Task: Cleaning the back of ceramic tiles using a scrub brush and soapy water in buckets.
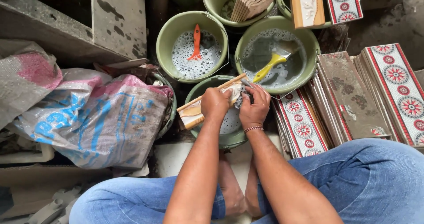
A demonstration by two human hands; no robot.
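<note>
Seen from the head camera, the left hand (pixel 215 104) grips a long cream-and-tan tile (pixel 199 108) across the rim of a green bucket (pixel 225 138) of soapy water. The right hand (pixel 255 107) is closed on a grey scrubbing pad (pixel 242 97) pressed against the tile's end, with stacked red-patterned tiles (pixel 304 129) just beside it.

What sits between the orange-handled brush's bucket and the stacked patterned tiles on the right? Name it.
In the head view, a green bucket of soapy water holding a yellow-handled scraper lies between them.
</note>
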